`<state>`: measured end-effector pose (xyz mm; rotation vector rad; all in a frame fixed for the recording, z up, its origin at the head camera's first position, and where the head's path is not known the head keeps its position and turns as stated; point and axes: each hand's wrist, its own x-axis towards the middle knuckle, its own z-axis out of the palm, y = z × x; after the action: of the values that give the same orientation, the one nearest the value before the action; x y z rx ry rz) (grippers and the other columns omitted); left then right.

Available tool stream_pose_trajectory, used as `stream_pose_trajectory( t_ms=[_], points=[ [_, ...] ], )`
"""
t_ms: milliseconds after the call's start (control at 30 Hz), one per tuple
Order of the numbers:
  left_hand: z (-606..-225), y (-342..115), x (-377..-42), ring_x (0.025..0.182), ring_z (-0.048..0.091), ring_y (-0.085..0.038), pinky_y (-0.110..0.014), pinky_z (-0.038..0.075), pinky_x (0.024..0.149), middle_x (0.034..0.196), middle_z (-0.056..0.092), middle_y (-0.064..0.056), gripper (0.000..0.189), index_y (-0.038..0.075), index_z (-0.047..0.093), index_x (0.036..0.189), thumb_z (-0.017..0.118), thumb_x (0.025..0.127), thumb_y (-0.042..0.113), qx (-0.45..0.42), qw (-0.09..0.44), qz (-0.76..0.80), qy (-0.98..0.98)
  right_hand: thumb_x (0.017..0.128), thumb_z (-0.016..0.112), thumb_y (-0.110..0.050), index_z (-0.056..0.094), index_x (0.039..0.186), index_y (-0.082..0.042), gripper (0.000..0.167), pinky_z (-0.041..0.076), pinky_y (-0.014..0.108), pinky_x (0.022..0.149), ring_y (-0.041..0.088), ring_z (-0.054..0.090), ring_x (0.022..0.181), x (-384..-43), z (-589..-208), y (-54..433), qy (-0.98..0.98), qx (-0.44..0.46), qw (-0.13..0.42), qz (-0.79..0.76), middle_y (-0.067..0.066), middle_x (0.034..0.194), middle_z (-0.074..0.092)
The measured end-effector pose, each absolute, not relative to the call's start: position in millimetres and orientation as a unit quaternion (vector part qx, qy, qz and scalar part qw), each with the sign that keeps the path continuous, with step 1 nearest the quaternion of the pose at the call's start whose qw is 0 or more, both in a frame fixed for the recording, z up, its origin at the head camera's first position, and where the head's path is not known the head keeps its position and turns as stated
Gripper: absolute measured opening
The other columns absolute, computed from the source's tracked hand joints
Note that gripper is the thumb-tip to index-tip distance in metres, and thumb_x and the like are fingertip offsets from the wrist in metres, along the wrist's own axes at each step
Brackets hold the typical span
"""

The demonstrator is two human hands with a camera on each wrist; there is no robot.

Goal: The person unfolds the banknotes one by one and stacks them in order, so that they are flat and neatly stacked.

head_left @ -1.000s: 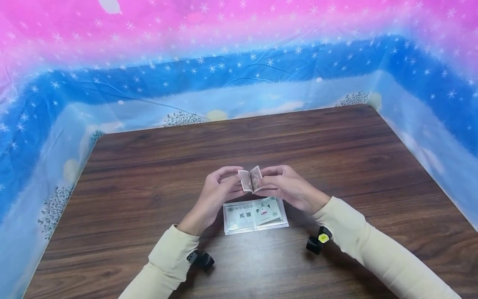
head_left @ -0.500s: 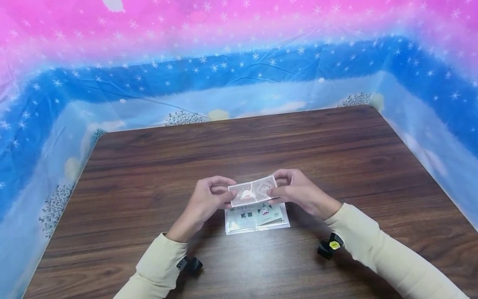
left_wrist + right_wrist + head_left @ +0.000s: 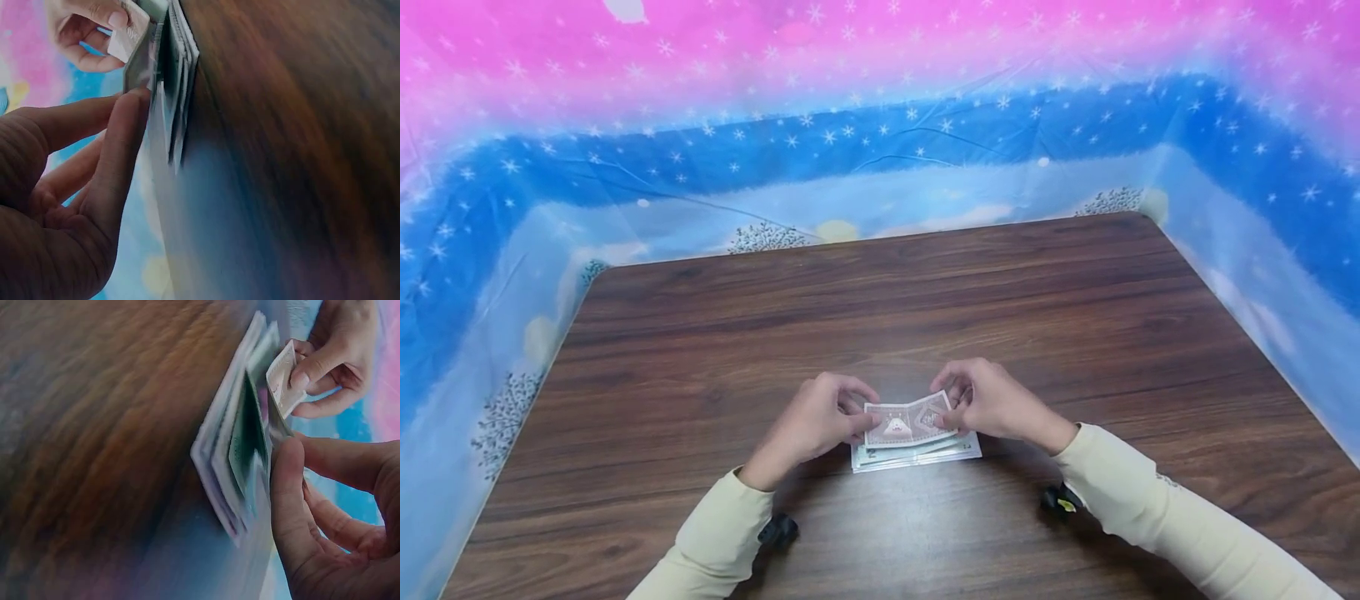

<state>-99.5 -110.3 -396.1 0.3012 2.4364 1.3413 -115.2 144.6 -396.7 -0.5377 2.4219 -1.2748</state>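
A brownish-pink paper note (image 3: 912,423) with a white border and a cartoon figure is stretched between both hands, a crease down its middle. My left hand (image 3: 820,421) pinches its left end between thumb and fingers. At the right end, my right hand (image 3: 996,406) pinches it the same way. Just beneath lies a pile of pale green notes (image 3: 925,456), mostly covered by the pink one. Seen edge-on in the right wrist view, the pile (image 3: 215,450) has several layers, with some top sheets bowed upward. Whether the pink note touches the pile I cannot tell.
The pile lies on a dark wood-grain table (image 3: 880,308). A pink and blue snowflake cloth (image 3: 850,133) hangs around the far and side edges. Black wrist cameras (image 3: 778,531) sit beneath both sleeves.
The pink note, at first folded into a V above the pile, was opened flatter and turned face up. Both hands then lowered it toward the person, over the pile.
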Motion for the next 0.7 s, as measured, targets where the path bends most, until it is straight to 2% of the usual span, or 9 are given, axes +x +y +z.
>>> stream_pose_trajectory(
  t_ms=[133,233,333,400,500,567,633,700],
  points=[
    [-399.6,-107.4,-98.1,0.056,0.067,-0.013,-0.027,0.056,0.052,0.070,0.072,-0.001,0.019,0.001,0.074,0.103,0.080,0.086,0.008,0.126,0.158,0.407,0.891,0.075,0.087,-0.002,0.071,0.100,-0.002,0.029,0.051,0.025,0.055,0.008,0.058,0.059,-113.6,-400.6,142.5,0.893,-0.220,0.133,-0.370,-0.004,0.069,0.062],
    [-401.1,-105.7,-97.6,0.054,0.064,-0.009,-0.026,0.052,0.050,0.068,0.070,0.002,0.018,0.004,0.076,0.100,0.083,0.084,0.010,0.132,0.136,0.370,0.910,0.074,0.089,-0.006,0.072,0.098,-0.004,0.029,0.049,0.026,0.060,0.007,0.055,0.063,-113.3,-403.2,141.3,0.909,-0.229,0.113,-0.328,-0.006,0.069,0.061],
    [-401.9,-104.9,-97.5,0.053,0.061,-0.008,-0.026,0.050,0.050,0.068,0.068,0.004,0.017,0.007,0.076,0.097,0.084,0.082,0.012,0.131,0.117,0.346,0.922,0.073,0.091,-0.012,0.073,0.097,-0.007,0.031,0.050,0.031,0.065,0.009,0.056,0.067,-113.1,-405.0,139.8,0.923,-0.226,0.104,-0.293,-0.006,0.072,0.062],
    [-402.1,-104.7,-97.4,0.052,0.059,-0.009,-0.027,0.049,0.049,0.067,0.067,0.004,0.018,0.008,0.076,0.095,0.085,0.081,0.013,0.128,0.109,0.334,0.928,0.072,0.092,-0.015,0.073,0.098,-0.008,0.033,0.054,0.037,0.080,0.012,0.058,0.075,-113.0,-406.3,139.0,0.931,-0.229,0.091,-0.270,-0.004,0.077,0.065],
    [-402.6,-104.3,-96.7,0.052,0.057,-0.009,-0.027,0.047,0.050,0.066,0.064,0.004,0.021,0.008,0.074,0.095,0.086,0.081,0.015,0.126,0.105,0.318,0.934,0.070,0.094,-0.019,0.072,0.098,-0.010,0.037,0.052,0.045,0.085,0.017,0.057,0.085,-112.1,-407.0,137.7,0.938,-0.225,0.077,-0.251,-0.001,0.088,0.065],
    [-402.2,-103.6,-95.8,0.053,0.055,-0.010,-0.027,0.045,0.050,0.066,0.063,0.005,0.022,0.007,0.073,0.095,0.087,0.081,0.016,0.127,0.101,0.311,0.936,0.069,0.094,-0.019,0.070,0.098,-0.010,0.039,0.051,0.046,0.085,0.017,0.055,0.087,-111.1,-407.3,137.1,0.942,-0.218,0.075,-0.246,0.000,0.092,0.063],
    [-401.7,-103.0,-94.8,0.053,0.054,-0.010,-0.027,0.044,0.050,0.065,0.062,0.005,0.022,0.006,0.073,0.097,0.086,0.081,0.015,0.133,0.094,0.306,0.938,0.069,0.094,-0.020,0.069,0.098,-0.011,0.039,0.048,0.041,0.074,0.017,0.052,0.085,-109.9,-407.0,136.4,0.943,-0.208,0.081,-0.246,0.001,0.094,0.058],
    [-400.2,-102.3,-94.0,0.054,0.054,-0.009,-0.027,0.044,0.050,0.065,0.062,0.005,0.023,0.006,0.073,0.098,0.086,0.082,0.015,0.143,0.082,0.303,0.939,0.070,0.094,-0.020,0.067,0.097,-0.011,0.039,0.046,0.039,0.073,0.016,0.051,0.084,-108.8,-406.7,136.1,0.944,-0.204,0.083,-0.246,0.001,0.094,0.055]
  ],
)
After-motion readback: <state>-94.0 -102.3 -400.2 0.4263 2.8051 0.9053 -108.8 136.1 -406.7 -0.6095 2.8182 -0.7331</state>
